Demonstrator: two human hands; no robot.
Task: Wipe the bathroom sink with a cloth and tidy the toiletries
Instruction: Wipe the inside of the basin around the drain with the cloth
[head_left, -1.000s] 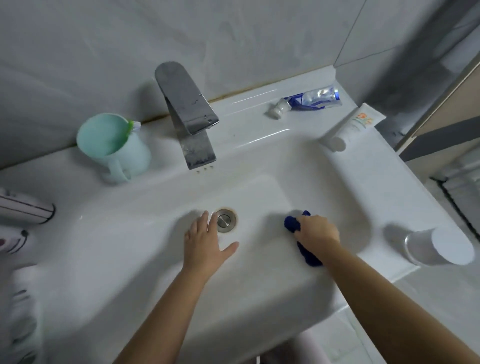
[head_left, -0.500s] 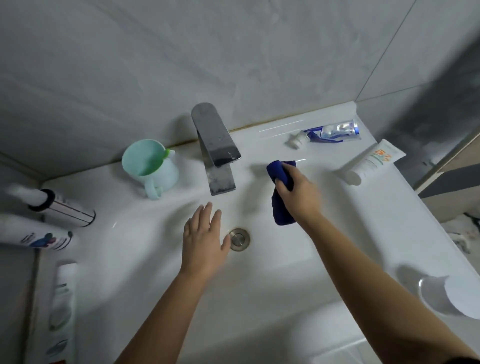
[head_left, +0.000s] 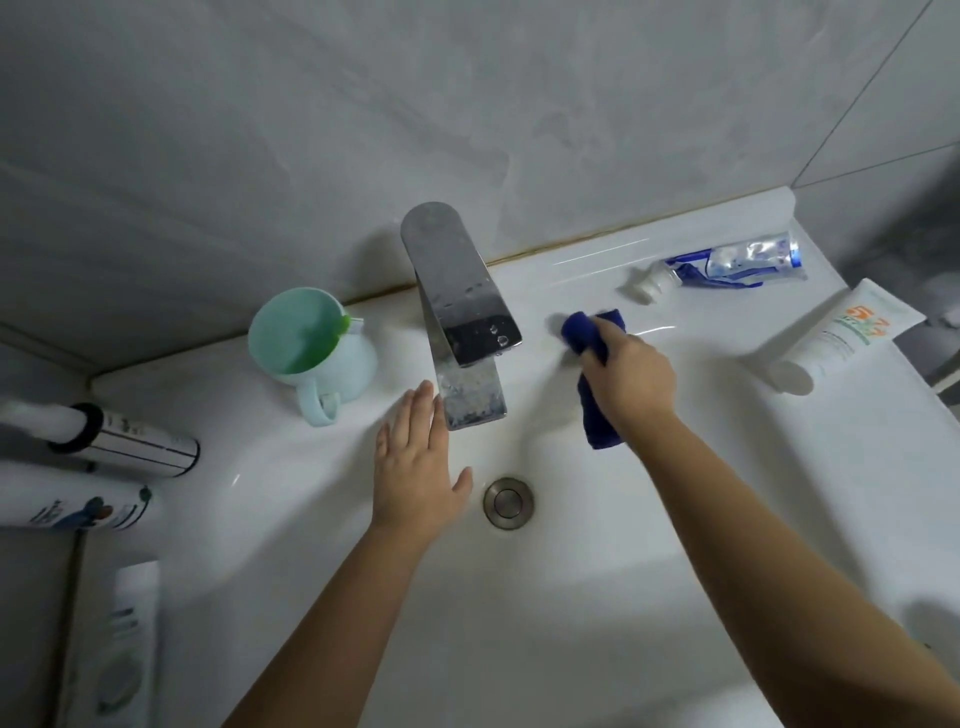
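Where the white ceramic sink (head_left: 779, 467) ends at the left, a silver-banded cylindrical bottle (head_left: 130, 447), a printed white bottle (head_left: 78, 512) and a flat white tube (head_left: 124, 639) lie on their sides, not yet tidied. A mint-green plastic mug (head_left: 311, 353) stands just left of the chrome block faucet (head_left: 457, 312). The left hand (head_left: 415, 478) is flat with straight fingers and holds nothing, between the faucet base and the round metal drain (head_left: 508, 503); contact with the basin cannot be confirmed. The right hand (head_left: 631, 379) grips the dark blue cloth (head_left: 579, 332), pressing its bunched end onto the rear ledge just right of the faucet, with the tail hanging into the basin. Free ledge is limited: a rightward stroke would likely push the crumpled toothpaste tube (head_left: 737, 260) or the white orange-printed tube (head_left: 852, 332) toward the right edge, and a leftward stroke meets the faucet. The basin offers open room.
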